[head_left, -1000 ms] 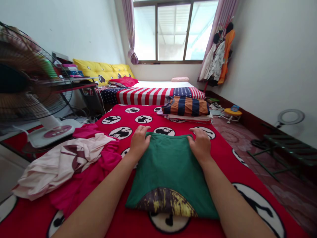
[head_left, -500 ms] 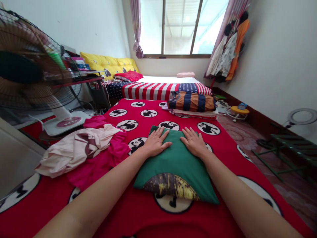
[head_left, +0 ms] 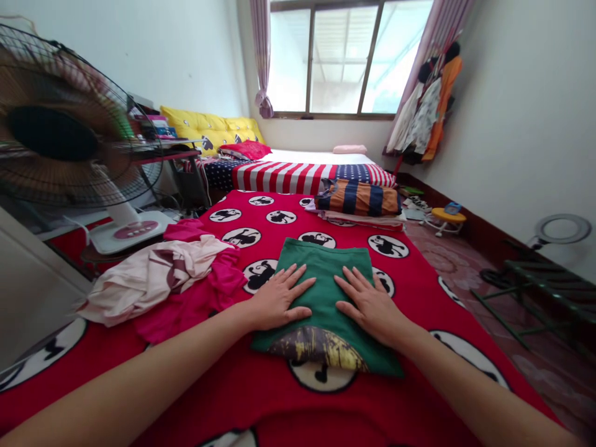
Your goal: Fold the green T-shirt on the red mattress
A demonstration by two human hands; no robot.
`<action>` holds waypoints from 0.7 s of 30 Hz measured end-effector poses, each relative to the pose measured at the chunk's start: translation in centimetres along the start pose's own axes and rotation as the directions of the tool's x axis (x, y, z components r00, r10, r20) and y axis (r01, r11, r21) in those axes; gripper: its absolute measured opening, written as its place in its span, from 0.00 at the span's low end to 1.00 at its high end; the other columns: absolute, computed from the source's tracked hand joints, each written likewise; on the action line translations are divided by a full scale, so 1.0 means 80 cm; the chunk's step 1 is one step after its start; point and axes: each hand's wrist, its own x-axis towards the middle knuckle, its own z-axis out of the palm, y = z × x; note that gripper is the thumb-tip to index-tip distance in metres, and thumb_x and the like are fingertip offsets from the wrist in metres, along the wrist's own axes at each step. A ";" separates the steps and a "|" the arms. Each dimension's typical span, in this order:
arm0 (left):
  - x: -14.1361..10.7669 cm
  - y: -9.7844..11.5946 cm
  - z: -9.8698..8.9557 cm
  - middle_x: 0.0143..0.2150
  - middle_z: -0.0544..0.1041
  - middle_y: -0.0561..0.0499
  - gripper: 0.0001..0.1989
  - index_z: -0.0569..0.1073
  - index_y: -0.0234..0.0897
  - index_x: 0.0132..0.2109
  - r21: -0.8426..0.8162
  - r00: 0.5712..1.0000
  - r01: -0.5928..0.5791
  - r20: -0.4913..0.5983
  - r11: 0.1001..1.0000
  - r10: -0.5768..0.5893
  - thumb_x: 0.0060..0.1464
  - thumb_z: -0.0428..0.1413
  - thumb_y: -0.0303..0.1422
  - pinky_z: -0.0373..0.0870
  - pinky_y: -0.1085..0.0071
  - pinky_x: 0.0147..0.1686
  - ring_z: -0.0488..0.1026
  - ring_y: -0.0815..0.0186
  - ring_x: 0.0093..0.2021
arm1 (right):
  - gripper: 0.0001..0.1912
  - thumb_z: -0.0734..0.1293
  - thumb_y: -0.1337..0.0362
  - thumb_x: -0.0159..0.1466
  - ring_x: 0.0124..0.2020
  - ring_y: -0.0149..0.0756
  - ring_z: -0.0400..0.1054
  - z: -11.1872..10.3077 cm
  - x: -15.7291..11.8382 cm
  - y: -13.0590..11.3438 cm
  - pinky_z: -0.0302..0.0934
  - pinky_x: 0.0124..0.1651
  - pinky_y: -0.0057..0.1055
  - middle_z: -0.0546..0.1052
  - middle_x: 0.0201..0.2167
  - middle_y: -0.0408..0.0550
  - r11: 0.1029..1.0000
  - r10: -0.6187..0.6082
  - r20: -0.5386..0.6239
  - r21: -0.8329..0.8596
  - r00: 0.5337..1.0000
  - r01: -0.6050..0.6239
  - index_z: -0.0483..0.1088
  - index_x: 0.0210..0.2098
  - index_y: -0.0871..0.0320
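Note:
A folded green garment (head_left: 321, 267), seemingly a T-shirt, lies flat on the red blanket (head_left: 261, 397) with its dark and gold print toward me. My left hand (head_left: 282, 297) rests palm down on its left side, fingers spread. On the right side, my right hand (head_left: 365, 301) also lies flat with its fingers apart. Neither hand grips the cloth. Beyond the garment sits a stack of folded clothes, topped by an orange and navy striped shirt (head_left: 358, 197). To the left are a crumpled cream garment (head_left: 153, 273) and a bright pink cloth (head_left: 186, 313).
An electric fan (head_left: 125, 230) stands at the left on a low support. Across the back is a bed with a striped cover (head_left: 284, 177). A yellow stool (head_left: 448, 215), a ring light (head_left: 564, 230) and a green slatted rack (head_left: 549, 285) stand on the right floor.
Both hands have slid toward me from the garment's far edge to its middle. The garment looks flatter, and its far edge is now uncovered. The view has shifted slightly.

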 end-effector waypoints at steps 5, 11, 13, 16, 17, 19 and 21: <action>0.039 -0.035 -0.024 0.71 0.48 0.49 0.29 0.60 0.49 0.64 -0.036 0.989 0.100 -0.102 0.994 -0.103 0.59 0.48 0.50 0.43 0.51 0.65 0.44 0.52 0.69 | 0.25 0.61 0.48 0.64 0.62 0.45 0.58 -0.027 -0.020 -0.072 0.44 0.66 0.51 0.65 0.61 0.50 0.957 -0.212 0.022 0.206 0.977 0.203 0.67 0.56 0.52; 0.067 -0.081 -0.014 0.70 0.49 0.54 0.28 0.57 0.51 0.65 0.051 0.957 0.284 -0.075 0.957 -0.280 0.61 0.42 0.50 0.38 0.42 0.63 0.42 0.52 0.70 | 0.24 0.64 0.62 0.64 0.64 0.49 0.55 0.012 -0.038 -0.095 0.54 0.62 0.53 0.63 0.62 0.51 0.929 -0.353 0.073 0.151 0.933 0.339 0.63 0.60 0.53; 0.068 -0.088 -0.010 0.69 0.53 0.55 0.27 0.60 0.50 0.64 -0.012 0.952 0.278 -0.134 0.961 -0.277 0.61 0.43 0.51 0.38 0.44 0.64 0.44 0.53 0.69 | 0.21 0.60 0.68 0.66 0.62 0.48 0.58 0.020 -0.035 -0.089 0.56 0.61 0.51 0.66 0.60 0.52 0.922 -0.364 0.027 0.156 0.931 0.356 0.65 0.59 0.56; 0.065 -0.094 -0.009 0.65 0.62 0.50 0.27 0.64 0.45 0.62 -0.286 0.913 0.210 -0.284 0.935 -0.292 0.61 0.43 0.50 0.41 0.50 0.65 0.54 0.55 0.67 | 0.20 0.57 0.68 0.67 0.54 0.43 0.68 0.003 -0.026 -0.080 0.64 0.55 0.41 0.74 0.53 0.52 0.903 -0.288 -0.025 0.325 0.957 0.280 0.67 0.57 0.58; 0.064 -0.095 -0.010 0.63 0.65 0.47 0.28 0.65 0.42 0.62 -0.400 0.888 0.168 -0.336 0.901 -0.315 0.61 0.42 0.50 0.45 0.53 0.65 0.57 0.56 0.65 | 0.19 0.56 0.66 0.68 0.50 0.41 0.72 -0.009 -0.021 -0.078 0.66 0.52 0.37 0.76 0.49 0.51 0.885 -0.230 -0.023 0.412 0.973 0.218 0.67 0.56 0.57; 0.062 -0.097 -0.013 0.59 0.70 0.42 0.31 0.65 0.36 0.62 -0.601 0.824 0.084 -0.407 0.795 -0.395 0.61 0.40 0.51 0.51 0.59 0.64 0.63 0.58 0.62 | 0.18 0.57 0.61 0.68 0.44 0.38 0.74 -0.040 -0.006 -0.074 0.68 0.46 0.31 0.79 0.43 0.49 0.801 -0.086 -0.005 0.595 0.996 0.072 0.70 0.53 0.56; 0.062 -0.097 -0.016 0.55 0.73 0.39 0.35 0.63 0.32 0.63 -0.741 0.758 0.032 -0.420 0.671 -0.500 0.61 0.38 0.53 0.53 0.61 0.63 0.65 0.58 0.61 | 0.18 0.61 0.56 0.66 0.43 0.40 0.74 -0.075 0.016 -0.073 0.69 0.44 0.31 0.80 0.41 0.49 0.637 0.059 0.045 0.768 0.997 -0.072 0.72 0.51 0.57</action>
